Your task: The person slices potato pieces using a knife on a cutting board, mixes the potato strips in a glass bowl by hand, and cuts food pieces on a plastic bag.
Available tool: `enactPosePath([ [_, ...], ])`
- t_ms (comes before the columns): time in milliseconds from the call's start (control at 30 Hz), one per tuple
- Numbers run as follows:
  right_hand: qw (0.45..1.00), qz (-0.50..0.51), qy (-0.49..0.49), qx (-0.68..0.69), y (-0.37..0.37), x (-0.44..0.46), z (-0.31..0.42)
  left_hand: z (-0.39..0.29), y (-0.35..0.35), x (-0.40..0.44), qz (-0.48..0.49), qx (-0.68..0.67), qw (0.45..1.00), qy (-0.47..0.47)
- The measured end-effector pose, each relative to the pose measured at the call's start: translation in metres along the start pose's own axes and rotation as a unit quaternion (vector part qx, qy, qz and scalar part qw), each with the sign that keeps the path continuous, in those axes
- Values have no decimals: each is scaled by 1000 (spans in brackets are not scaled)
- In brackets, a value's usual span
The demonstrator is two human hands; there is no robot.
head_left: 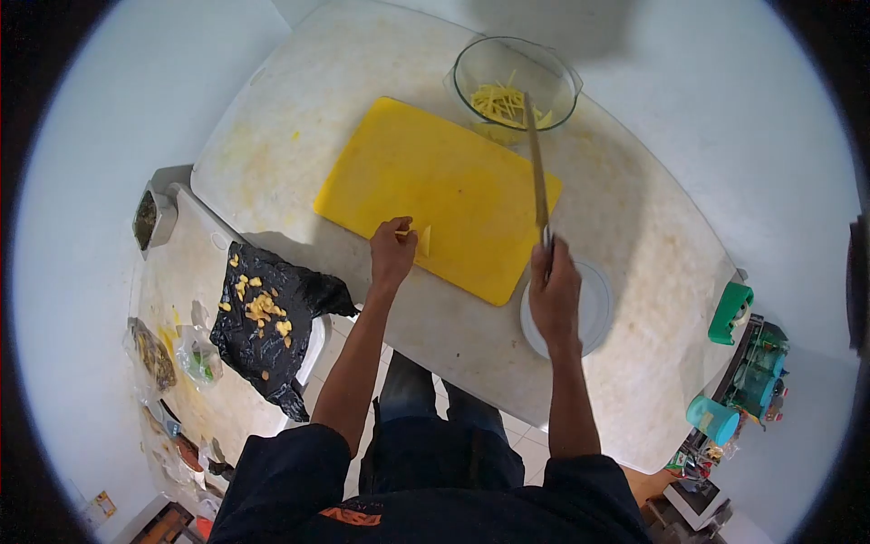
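Observation:
My right hand [555, 299] is closed round the handle of a long knife [537, 168], whose blade points away from me, its tip over the glass bowl. My left hand [393, 256] is at the near edge of a yellow cutting board [453, 181], fingers curled in a pinch on a small pale yellow piece. Just beside the fingertips, a pale yellow slice [425, 241] sits on the board. Thin yellow strips [498, 102] lie inside the clear glass bowl [577, 88] behind the board.
A white plate [598, 308] lies partly under my right hand. To the left, black plastic [237, 331] carries several yellow-brown scraps [265, 308] on a second table. Small plastic bags [195, 354] rest nearby. At the right edge are a green holder [728, 313] and a turquoise container [712, 420].

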State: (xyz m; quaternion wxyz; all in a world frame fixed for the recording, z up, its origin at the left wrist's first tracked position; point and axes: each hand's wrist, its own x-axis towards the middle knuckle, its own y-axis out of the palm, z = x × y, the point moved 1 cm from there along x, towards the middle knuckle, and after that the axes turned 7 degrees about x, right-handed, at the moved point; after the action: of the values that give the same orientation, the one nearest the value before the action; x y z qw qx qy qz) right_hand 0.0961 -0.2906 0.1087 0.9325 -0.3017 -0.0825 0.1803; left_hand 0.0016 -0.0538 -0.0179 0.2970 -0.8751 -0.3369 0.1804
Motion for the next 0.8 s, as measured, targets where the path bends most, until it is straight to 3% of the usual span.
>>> enactPosePath([
  [100,985,93,137,45,13,-44,-14,19,13,-4,13,11,999,35],
  [200,987,122,98,25,38,-93,-45,20,20,-2,33,30,996,79],
  [333,975,170,134,58,50,-121,-37,10,26,-8,62,7,996,65],
  [600,968,207,137,-19,74,-123,-40,1,39,-19,-4,-24,998,64],
  [800,965,223,128,-45,83,-117,-42,5,36,-20,0,44,993,108],
])
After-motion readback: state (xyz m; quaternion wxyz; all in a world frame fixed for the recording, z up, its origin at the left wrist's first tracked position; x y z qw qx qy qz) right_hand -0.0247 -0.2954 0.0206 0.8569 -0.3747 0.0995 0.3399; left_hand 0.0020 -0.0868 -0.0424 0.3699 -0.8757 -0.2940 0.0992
